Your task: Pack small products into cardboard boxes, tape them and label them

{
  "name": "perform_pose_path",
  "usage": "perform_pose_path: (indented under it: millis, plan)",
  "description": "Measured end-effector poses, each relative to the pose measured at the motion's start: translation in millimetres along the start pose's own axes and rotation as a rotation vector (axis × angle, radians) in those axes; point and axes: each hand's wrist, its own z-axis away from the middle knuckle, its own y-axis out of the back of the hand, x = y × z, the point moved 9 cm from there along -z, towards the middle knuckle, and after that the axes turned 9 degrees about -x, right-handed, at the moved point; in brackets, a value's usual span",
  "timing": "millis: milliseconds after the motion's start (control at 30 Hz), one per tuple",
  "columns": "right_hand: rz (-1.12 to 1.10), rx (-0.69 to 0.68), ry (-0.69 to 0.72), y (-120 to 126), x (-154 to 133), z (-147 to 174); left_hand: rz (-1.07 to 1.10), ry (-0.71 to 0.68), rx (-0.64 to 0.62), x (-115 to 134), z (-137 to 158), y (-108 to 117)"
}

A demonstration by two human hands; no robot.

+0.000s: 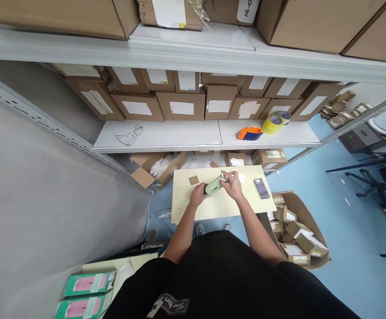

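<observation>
A light green bottle [214, 186] lies tilted between my hands over the cream tabletop [186, 208]. Its dark end is wrapped by the fingers of my left hand [198, 195]. At the shiny silver end, my right hand [233, 186] grips with the fingers closed round it. What exactly the right fingertips press on is too small to tell. A small brown cardboard square [194, 180] is on the tabletop left of the bottle. To the right of my right hand lie a white slip [241, 178] and a blurred purple item [261, 188].
Shelving with labelled cartons [181, 106] rises behind the table; glasses [129, 135], tape rolls [272, 124] and an orange-blue tape dispenser [249, 133] rest there. An open carton [163, 170] stands left, a large box of parcels [322, 239] right. Green-pink boxes [86, 283] sit lower left.
</observation>
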Motion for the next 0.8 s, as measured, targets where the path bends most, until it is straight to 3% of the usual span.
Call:
perform_pose_path:
  millis: [300,633,800]
  plan:
    - [0.166,-0.059,-0.01,-32,14,1,0.041,0.027,0.049,-5,-4,-16]
    - [0.41,-0.235,-0.212,-105,53,-2,0.055,0.047,0.072,-6,-4,-15]
    - [0.269,-0.152,-0.155,-104,78,8,0.206,0.031,0.072,-12,-2,-16]
